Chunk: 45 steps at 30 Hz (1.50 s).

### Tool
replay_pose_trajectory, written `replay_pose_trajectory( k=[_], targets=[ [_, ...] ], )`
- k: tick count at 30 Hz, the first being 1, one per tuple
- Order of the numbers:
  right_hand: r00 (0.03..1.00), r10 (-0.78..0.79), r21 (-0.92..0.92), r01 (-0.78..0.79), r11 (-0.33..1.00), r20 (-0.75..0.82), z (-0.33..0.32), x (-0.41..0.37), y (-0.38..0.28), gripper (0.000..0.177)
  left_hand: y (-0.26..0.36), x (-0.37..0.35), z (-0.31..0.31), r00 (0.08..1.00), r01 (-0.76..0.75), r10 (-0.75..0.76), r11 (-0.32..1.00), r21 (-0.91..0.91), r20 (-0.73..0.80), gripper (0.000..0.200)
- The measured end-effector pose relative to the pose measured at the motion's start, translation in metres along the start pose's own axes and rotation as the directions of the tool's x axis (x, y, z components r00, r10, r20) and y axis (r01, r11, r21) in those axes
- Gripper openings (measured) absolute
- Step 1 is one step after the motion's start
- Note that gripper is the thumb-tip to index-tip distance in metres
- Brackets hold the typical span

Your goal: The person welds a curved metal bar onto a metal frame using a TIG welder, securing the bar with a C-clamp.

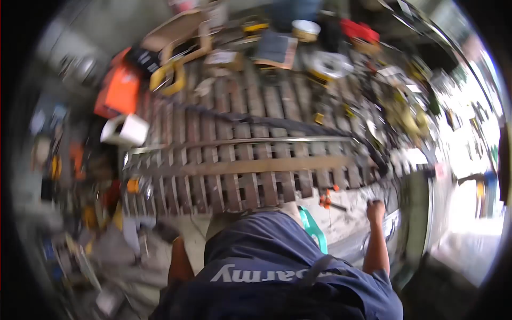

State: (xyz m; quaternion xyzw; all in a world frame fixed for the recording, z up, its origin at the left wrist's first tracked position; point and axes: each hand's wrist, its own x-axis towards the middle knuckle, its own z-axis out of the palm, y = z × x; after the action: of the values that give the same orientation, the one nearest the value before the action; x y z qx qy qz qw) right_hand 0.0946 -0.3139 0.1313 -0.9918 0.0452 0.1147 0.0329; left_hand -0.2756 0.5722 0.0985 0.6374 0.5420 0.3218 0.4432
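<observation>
My right hand is at the right, past the near edge of the slatted bench, with its fingers curled closed. Whatever may be inside it is too blurred to make out. Nearest to it are a pale ledge and an orange-and-black tool. Of my left arm only part shows, hanging beside my body; the hand itself is not visible. A slatted metal bench spans the view in front of me. Across it lie a long flat brownish strip, a thin shiny rod and a dark bar.
An orange box and a white box stand at the bench's left end. Along the back are a yellow tool, a dark flat box, a clear roll and more clutter. A teal object is by my waist.
</observation>
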Motion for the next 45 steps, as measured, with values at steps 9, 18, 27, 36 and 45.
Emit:
replay_pose_trajectory(
  k=[9,18,27,36,45],
  targets=[
    [0.283,-0.324,0.303,-0.953,0.012,0.903,-0.004,0.116,-0.050,0.065,0.197,-0.174,0.222,0.514,-0.857,0.638,0.412,0.309,0.574,0.032],
    [0.211,0.015,0.187,-0.896,0.403,0.977,-0.016,0.110,-0.067,0.095,0.147,-0.184,0.274,0.344,-0.936,0.648,0.182,0.300,0.680,0.049],
    [0.555,0.097,0.479,-0.783,0.398,0.826,0.014,0.074,-0.078,0.082,0.195,-0.196,0.279,0.308,-0.951,0.612,0.171,0.259,0.728,0.037],
    [0.560,0.158,0.511,-0.817,0.268,0.813,-0.036,0.058,-0.121,0.076,0.182,-0.186,0.278,0.153,-0.982,0.584,0.179,0.058,0.797,0.039],
    [0.735,0.222,0.718,-0.676,0.166,0.640,-0.016,0.064,-0.105,0.033,0.192,-0.187,0.274,0.221,-0.962,0.664,0.270,0.046,0.714,0.027]
  ],
)
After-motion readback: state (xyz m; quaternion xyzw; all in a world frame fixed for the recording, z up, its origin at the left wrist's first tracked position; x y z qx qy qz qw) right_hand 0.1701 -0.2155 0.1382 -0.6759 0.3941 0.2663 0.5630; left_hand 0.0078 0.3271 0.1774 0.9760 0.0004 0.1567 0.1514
